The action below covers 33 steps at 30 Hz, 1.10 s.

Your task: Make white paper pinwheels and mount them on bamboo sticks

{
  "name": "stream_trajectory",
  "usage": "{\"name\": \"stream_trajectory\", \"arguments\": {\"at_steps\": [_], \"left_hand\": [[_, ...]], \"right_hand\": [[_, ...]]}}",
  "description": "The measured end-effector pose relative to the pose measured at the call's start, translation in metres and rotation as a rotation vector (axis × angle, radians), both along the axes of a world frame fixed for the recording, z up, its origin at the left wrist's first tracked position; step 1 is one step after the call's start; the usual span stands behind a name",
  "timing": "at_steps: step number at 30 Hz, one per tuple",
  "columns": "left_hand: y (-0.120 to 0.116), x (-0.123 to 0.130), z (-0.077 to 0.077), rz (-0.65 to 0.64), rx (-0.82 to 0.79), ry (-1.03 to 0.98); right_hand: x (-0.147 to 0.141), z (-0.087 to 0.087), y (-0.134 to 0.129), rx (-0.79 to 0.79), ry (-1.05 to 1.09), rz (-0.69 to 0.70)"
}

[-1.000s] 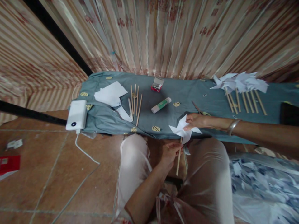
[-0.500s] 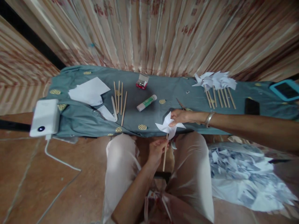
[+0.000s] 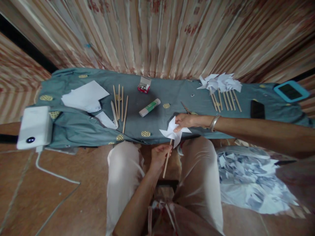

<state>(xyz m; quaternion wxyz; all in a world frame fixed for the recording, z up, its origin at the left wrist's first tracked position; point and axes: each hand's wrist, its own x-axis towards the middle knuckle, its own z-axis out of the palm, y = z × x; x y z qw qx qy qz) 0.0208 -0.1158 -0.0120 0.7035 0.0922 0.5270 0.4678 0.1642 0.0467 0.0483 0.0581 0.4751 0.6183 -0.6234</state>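
Observation:
A white paper pinwheel [image 3: 170, 132] on a wooden stick [image 3: 166, 163] is held over the front edge of the cloth. My left hand [image 3: 159, 155] pinches the stick below the paper. The fingers of my right hand [image 3: 183, 122] press on the pinwheel's centre and right side. Scissors [image 3: 185, 108] lie just behind my right hand, partly hidden by it. A glue stick [image 3: 149, 107] and a small red box of metal pins [image 3: 143, 87] are further back on the cloth.
On the green cloth [image 3: 133, 131] are white paper sheets [image 3: 85, 96], loose sticks [image 3: 122, 104], several pinwheels [image 3: 221, 82], a black phone [image 3: 257, 109] and a blue-framed device [image 3: 291, 91]. A white power bank [image 3: 34, 126] hangs left; a bag of paper scraps [image 3: 248, 177] sits right.
The camera view has shifted, so the table items appear further left. The stick now tilts more, its lower end further left. Both hands keep their hold.

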Motion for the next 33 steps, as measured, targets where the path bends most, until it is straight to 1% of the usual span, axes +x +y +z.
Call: {"name": "stream_trajectory", "arguments": {"at_steps": [2,4,9,14,18,21,24,27,29,33], "left_hand": [[-0.001,0.000,0.001,0.004,0.005,-0.002],[-0.001,0.001,0.002,0.008,0.008,-0.007],[-0.004,0.005,0.003,0.015,0.005,-0.014],[-0.004,0.006,0.005,0.026,0.003,-0.013],[-0.003,0.005,0.013,0.032,0.021,-0.033],[0.001,0.003,0.022,0.034,0.040,-0.054],[0.009,-0.001,0.032,0.032,0.063,-0.078],[0.023,-0.004,0.044,0.027,0.110,-0.092],[0.035,-0.005,0.050,0.029,0.156,-0.087],[0.064,-0.002,0.059,0.018,0.209,-0.075]], "right_hand": [[-0.001,0.001,0.000,-0.036,0.027,-0.027],[0.000,0.001,-0.001,-0.039,0.043,-0.058],[0.008,-0.004,-0.004,0.068,0.002,-0.104],[0.015,-0.001,-0.010,0.095,0.016,-0.166],[0.020,0.006,-0.018,0.065,0.082,-0.274],[0.024,0.011,-0.027,0.029,0.164,-0.415],[0.025,0.013,-0.035,0.041,0.279,-0.597],[0.021,0.013,-0.035,0.104,0.448,-0.748],[0.016,0.013,-0.031,0.152,0.548,-0.806],[0.008,0.014,-0.019,0.199,0.662,-0.838]]}}
